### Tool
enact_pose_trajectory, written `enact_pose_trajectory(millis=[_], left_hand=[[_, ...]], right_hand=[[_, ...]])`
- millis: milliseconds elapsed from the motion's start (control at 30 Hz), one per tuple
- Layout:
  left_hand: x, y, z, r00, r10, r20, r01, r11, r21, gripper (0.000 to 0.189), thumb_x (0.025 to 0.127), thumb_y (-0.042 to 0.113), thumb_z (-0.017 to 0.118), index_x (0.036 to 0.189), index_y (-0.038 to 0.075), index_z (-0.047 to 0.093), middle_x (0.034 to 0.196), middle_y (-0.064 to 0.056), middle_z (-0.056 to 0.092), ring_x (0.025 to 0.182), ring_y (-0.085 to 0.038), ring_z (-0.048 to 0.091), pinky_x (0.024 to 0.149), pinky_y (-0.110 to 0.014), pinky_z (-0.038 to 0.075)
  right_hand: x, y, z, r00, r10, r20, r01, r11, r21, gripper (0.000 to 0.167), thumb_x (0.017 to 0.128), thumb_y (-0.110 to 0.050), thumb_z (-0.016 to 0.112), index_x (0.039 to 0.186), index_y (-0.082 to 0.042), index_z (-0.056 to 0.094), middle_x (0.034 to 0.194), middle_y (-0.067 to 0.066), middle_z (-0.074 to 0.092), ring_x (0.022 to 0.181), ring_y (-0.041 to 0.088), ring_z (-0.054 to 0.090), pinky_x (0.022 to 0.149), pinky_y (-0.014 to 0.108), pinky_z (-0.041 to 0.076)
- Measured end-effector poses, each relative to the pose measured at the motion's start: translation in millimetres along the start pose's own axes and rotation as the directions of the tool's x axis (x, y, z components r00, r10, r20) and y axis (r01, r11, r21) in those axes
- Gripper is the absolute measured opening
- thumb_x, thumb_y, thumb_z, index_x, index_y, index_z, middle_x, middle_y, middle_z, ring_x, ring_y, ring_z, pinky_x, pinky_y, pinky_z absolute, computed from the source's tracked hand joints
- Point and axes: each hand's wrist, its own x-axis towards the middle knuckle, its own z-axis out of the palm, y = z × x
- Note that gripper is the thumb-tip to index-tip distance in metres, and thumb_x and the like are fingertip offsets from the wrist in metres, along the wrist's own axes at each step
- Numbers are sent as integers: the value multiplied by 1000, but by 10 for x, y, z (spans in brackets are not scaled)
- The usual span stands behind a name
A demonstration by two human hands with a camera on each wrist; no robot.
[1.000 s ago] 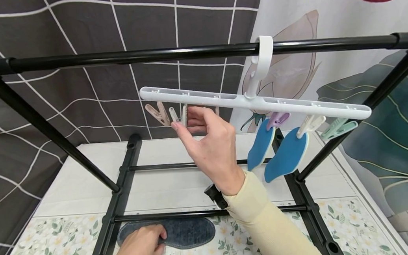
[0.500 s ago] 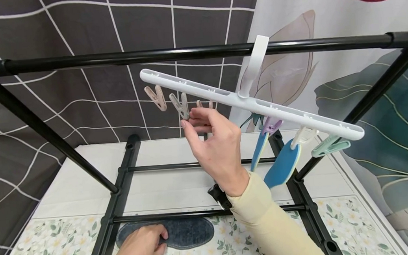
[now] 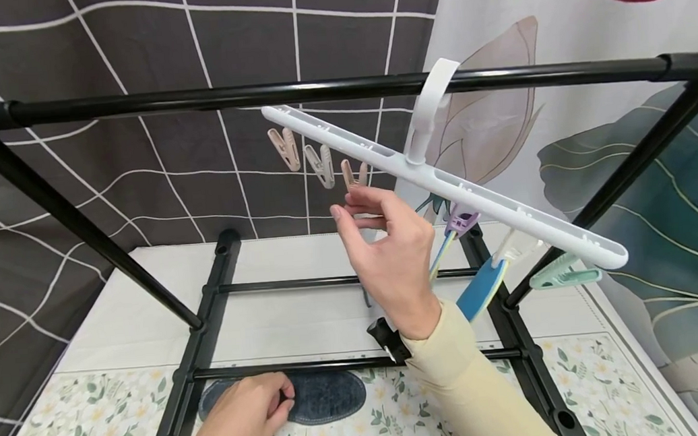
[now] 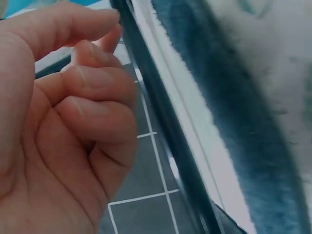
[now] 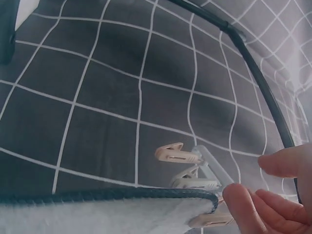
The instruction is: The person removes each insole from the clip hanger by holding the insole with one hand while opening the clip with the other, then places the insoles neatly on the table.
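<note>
Gridded fabric (image 3: 149, 56) backs a hanger (image 3: 416, 171) slanting down rightward.

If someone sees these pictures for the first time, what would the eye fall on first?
Most likely the white hanger, slanting across the head view from its hook on the black bar at the top. Next, probably the bright blue pads clipped under its right half, and the right hand close to the pale clips under its left half.

White clip hanger (image 3: 419, 171) hung aslant — dark blue insole (image 3: 331, 396) flat below
</note>
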Motion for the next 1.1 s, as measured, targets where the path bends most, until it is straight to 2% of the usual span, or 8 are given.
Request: enact_pose_trajectory(millis=[233, 333, 433, 500, 600, 867, 1000, 1100], left_hand=[[140, 106, -125, 986, 61, -156, -54, 997, 51, 8, 89, 12, 75, 92, 17, 70, 62, 20, 40, 50, 5, 36, 47, -18, 36], [223, 141, -156, 967, 55, -249, -36, 996, 80, 10, 87, 11, 77, 93, 17, 70, 64, 21, 41, 50, 6, 37, 47, -18, 37], [310, 158, -168, 932, 49, -359, -18, 996, 89, 15, 85, 11, 80, 95, 15, 70, 68, 20, 44, 53, 6, 40, 49, -18, 39], [372, 172, -174, 900, 46, -433, -9, 996, 87, 19, 84, 11, 81, 98, 13, 69, 71, 16, 49, 56, 4, 44, 51, -19, 41], [463, 206, -193, 864, 14, -504, 12, 999, 49, 26, 83, 11, 82, 105, 10, 69, 79, 8, 56, 62, -2, 53, 55, -21, 47], [701, 317, -218, 824, -91, -559, 42, 994, -101, 38, 88, 19, 79, 120, 8, 63, 104, -2, 63, 85, -12, 64, 68, -30, 57], [811, 412, -207, 808, -106, -580, 12, 987, -163, 38, 88, 20, 80, 120, 8, 63, 107, -4, 64, 88, -14, 65, 70, -31, 58], [891, 479, -181, 806, -96, -585, -14, 983, -181, 41, 87, 22, 81, 121, 8, 63, 107, -4, 63, 89, -14, 65, 71, -31, 58]], right_hand=[[-5, 40, -66, 996, 60, -69, -64, 996, -59, 22, 87, -10, 77, 100, 6, 70, 92, 13, 73, 78, 18, 71, 67, 20, 57], [3, 55, -75, 992, 81, -101, -87, 995, -53, 21, 85, -8, 78, 100, 6, 70, 93, 13, 73, 81, 21, 71, 66, 19, 56], [12, 83, -84, 989, 92, -113, -99, 993, -64, 22, 85, -8, 78, 100, 6, 70, 94, 14, 72, 83, 23, 71, 66, 18, 56], [18, 99, -89, 989, 95, -115, -104, 992, -73, 22, 85, -8, 78, 100, 6, 70, 94, 14, 72, 84, 24, 71, 66, 17, 56], [30, 113, -88, 990, 99, -103, -108, 990, -89, 23, 86, -9, 78, 101, 6, 69, 95, 15, 72, 84, 24, 71, 66, 17, 56], [39, 136, -79, 991, 111, -76, -117, 990, -80, 24, 88, -8, 76, 104, 7, 68, 97, 15, 71, 88, 20, 69, 67, 17, 56], [42, 131, -82, 992, 103, -74, -110, 989, -100, 24, 89, -10, 75, 104, 7, 69, 98, 15, 71, 88, 18, 69, 68, 17, 56], [42, 124, -86, 992, 98, -73, -106, 987, -119, 24, 89, -12, 76, 104, 6, 69, 97, 14, 72, 85, 18, 71, 68, 17, 56]])
